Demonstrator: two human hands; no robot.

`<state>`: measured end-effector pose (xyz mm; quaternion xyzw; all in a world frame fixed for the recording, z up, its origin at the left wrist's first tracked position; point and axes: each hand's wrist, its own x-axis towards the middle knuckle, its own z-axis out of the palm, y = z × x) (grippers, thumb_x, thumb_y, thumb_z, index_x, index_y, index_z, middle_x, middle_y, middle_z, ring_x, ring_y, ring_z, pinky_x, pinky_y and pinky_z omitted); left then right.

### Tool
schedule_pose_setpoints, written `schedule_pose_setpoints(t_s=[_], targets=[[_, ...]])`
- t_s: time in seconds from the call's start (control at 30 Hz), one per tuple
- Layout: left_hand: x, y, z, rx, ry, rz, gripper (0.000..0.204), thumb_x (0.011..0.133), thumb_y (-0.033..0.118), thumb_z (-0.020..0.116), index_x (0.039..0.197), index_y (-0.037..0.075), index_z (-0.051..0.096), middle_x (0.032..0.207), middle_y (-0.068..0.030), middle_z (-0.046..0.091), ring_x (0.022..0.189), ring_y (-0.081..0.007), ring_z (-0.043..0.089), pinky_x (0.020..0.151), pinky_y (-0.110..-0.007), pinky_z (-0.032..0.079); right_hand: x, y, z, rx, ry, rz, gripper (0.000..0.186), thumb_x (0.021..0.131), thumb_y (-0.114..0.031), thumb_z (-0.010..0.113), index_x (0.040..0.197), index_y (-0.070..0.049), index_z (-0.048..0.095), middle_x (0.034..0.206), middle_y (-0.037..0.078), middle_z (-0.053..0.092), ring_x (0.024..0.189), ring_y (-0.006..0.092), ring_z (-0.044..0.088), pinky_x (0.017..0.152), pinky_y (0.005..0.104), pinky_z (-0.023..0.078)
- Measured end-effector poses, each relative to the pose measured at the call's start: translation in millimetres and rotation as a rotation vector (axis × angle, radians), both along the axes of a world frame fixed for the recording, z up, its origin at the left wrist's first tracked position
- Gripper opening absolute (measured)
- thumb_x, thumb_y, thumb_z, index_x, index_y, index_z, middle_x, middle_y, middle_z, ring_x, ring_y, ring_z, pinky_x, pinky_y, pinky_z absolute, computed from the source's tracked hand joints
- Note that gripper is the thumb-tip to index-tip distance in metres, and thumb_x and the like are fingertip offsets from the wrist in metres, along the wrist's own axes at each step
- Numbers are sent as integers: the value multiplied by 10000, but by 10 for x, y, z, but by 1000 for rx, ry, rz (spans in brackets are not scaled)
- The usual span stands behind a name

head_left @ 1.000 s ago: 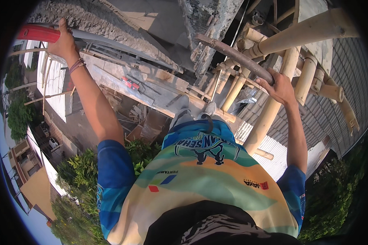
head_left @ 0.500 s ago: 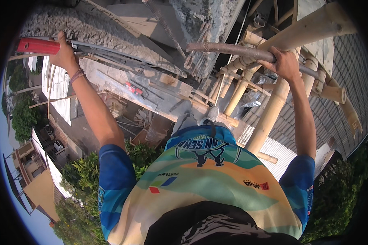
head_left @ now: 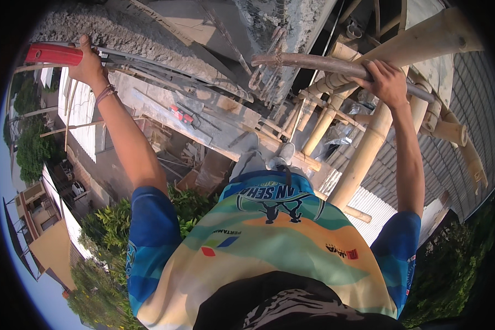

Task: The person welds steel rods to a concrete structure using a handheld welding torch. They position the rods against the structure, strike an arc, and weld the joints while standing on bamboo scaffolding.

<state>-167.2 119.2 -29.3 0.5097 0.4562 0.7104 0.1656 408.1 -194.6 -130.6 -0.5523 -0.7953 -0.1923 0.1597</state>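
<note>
Stretched out to the upper left, my left hand (head_left: 89, 67) is closed around the end of a red bar (head_left: 50, 54) with a small hole in it. The thumb points up; the bar's far end runs to the picture's rim. It lies beside the rough concrete edge (head_left: 104, 32). At the upper right my right hand (head_left: 386, 82) is wrapped over a brown, slightly curved pole (head_left: 319, 64). That pole crosses the bamboo scaffold (head_left: 363, 157), and a bit of tie hangs around its left end.
My shoes (head_left: 283, 154) stand by a grey plank platform (head_left: 148, 102), on which a red tool (head_left: 182, 114) lies. Thick bamboo (head_left: 423, 39) crosses the upper right. Far below are a tiled roof (head_left: 470, 110), trees (head_left: 113, 236) and metal sheets (head_left: 85, 124).
My left hand and the red bar have risen slightly, and the bar's tilt has lessened. My right hand keeps its place on the pole. The view has shifted a little.
</note>
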Motion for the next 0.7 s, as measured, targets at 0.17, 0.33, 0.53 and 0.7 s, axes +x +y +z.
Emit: schedule_pose_setpoints(t_s=[0.17, 0.33, 0.53, 0.7], targets=[[-59, 52, -30, 5, -14, -3, 652, 737, 196, 929, 1208, -52, 552, 879, -121, 664, 634, -172, 627, 567, -282, 544, -42, 1, 86, 7, -68, -5, 334, 699, -237, 807, 972, -147, 638, 782, -15, 622, 785, 184, 643, 851, 381, 485], [-142, 138, -70, 71, -15, -40, 594, 750, 177, 918, 1168, -54, 565, 878, -118, 664, 628, -171, 630, 558, -277, 541, -55, 126, 136, 71, -98, 60, 294, 699, -174, 794, 958, -163, 655, 747, -26, 592, 756, 163, 621, 902, 413, 453], [-203, 146, -71, -20, 39, 24, 670, 737, 176, 926, 1241, -70, 560, 857, -105, 667, 613, -164, 626, 543, -269, 524, -32, 150, 162, 53, -72, 62, 266, 693, -126, 776, 926, -167, 655, 742, -22, 624, 747, 177, 633, 1002, 436, 461], [-121, 95, -50, 5, 44, 3, 570, 760, 193, 915, 1150, -59, 585, 824, -106, 666, 607, -158, 623, 559, -270, 528, -68, 150, 172, 68, -27, 73, 240, 696, -98, 762, 901, -153, 651, 731, -7, 627, 747, 186, 635, 1034, 444, 455]])
